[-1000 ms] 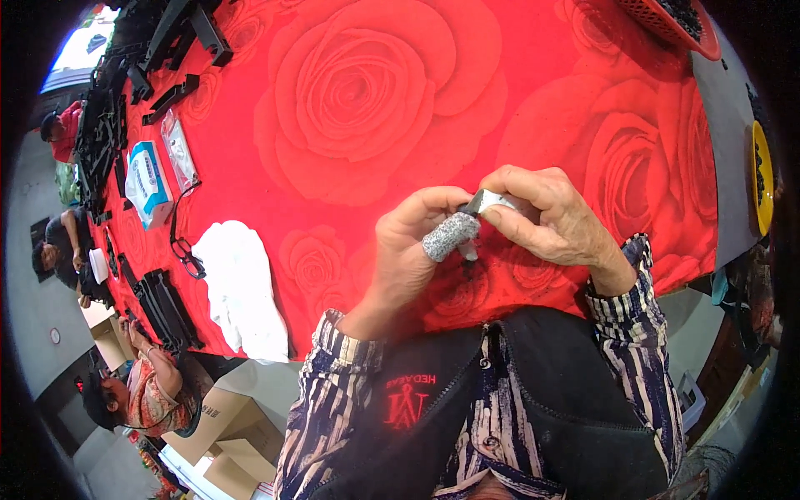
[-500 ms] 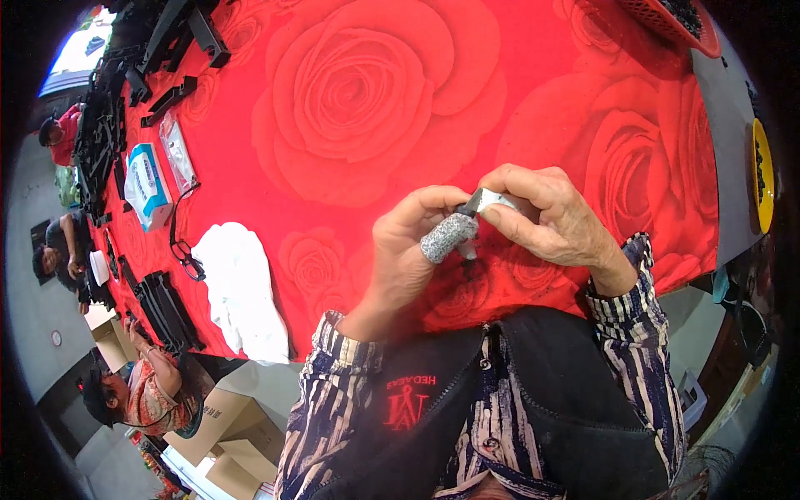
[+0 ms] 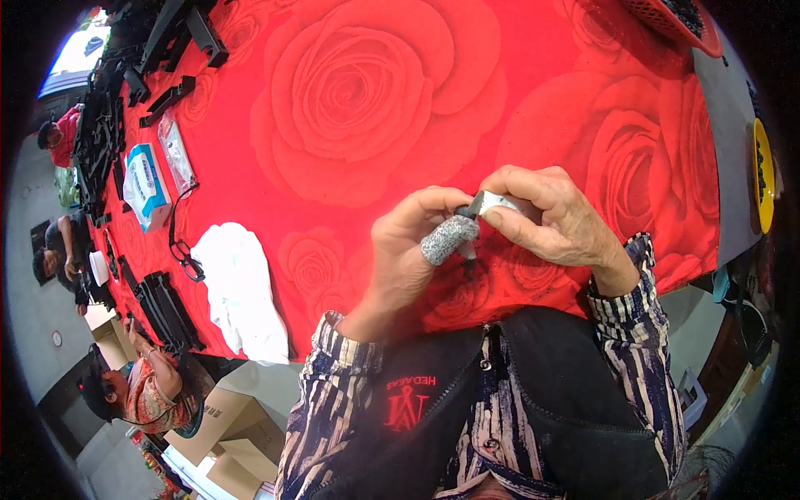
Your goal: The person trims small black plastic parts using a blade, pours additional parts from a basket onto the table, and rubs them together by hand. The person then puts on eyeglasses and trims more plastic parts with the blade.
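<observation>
Barely anything has shifted: above the red cloth (image 3: 467, 150), the left hand (image 3: 404, 242) still pinches a small dark piece (image 3: 463, 212) beside the blade-like tool (image 3: 495, 202) gripped in the right hand (image 3: 557, 218), so work stays put

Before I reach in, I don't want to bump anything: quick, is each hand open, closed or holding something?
Left hand: closed, holding a small dark piece.
Right hand: closed, pinching a small white object.
</observation>
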`<state>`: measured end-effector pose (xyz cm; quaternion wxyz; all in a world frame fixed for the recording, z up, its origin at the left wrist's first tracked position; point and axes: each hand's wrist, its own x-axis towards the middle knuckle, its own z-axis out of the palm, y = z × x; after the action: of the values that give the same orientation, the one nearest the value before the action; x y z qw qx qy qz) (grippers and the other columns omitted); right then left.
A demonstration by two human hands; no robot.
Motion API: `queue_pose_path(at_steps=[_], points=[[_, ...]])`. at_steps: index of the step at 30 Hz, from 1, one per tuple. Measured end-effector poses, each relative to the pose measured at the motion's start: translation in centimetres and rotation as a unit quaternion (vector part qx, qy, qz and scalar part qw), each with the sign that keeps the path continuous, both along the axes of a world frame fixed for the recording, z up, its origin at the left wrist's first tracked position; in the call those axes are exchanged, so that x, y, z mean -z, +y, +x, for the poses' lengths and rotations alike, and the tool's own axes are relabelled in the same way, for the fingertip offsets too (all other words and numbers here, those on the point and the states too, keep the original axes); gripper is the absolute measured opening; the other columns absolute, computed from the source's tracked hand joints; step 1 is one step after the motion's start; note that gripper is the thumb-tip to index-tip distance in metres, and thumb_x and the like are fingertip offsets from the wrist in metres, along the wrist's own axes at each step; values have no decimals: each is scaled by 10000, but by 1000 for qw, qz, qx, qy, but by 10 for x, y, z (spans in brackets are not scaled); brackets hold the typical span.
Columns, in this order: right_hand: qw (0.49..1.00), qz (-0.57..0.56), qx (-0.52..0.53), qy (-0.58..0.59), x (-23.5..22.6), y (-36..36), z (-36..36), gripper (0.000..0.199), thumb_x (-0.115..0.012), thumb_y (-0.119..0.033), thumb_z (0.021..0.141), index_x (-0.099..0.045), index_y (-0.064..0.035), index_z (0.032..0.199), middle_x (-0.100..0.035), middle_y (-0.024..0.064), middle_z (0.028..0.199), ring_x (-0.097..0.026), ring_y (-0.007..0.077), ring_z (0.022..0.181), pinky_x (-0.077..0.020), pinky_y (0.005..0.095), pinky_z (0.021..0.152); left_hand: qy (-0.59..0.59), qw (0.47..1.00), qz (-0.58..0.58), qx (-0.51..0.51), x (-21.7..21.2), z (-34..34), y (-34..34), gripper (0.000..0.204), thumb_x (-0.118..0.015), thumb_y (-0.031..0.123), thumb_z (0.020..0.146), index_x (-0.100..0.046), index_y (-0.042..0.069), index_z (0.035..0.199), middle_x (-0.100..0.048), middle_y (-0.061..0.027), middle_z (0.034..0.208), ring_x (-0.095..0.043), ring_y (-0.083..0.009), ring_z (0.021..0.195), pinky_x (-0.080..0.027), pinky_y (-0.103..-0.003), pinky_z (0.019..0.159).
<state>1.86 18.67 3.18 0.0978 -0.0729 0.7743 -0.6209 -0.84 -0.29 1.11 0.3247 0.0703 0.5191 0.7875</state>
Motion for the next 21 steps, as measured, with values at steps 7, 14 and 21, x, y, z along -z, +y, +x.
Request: queue_pose_path(at_steps=[7,14,21], points=[[1000,6,-6,30,5,1,0,123,-563,-120,810,-564,-7,858,-548,116,637,-571,210,556,-413,308,498,3,1000,-9,1,1,0,0,218,-599,3,814,-548,-44,1021,-590,-77,864,-578,-125,717,-491,-227,606],[999,11,-31,18,3,1,0,101,-571,-102,809,-560,-13,857,-543,106,616,-564,178,548,-400,297,486,-3,1000,-23,-19,0,0,1,217,-609,4,805,-561,-48,1010,-615,-95,870,-596,-128,738,-510,-231,590],[992,-57,73,80,7,-3,4,207,-605,-67,771,-562,0,963,-603,84,734,-570,122,588,-436,230,529,-14,999,5,-32,3,-1,-2,211,-607,-2,803,-567,-57,1002,-619,-108,846,-604,-134,688,-513,-240,582]])
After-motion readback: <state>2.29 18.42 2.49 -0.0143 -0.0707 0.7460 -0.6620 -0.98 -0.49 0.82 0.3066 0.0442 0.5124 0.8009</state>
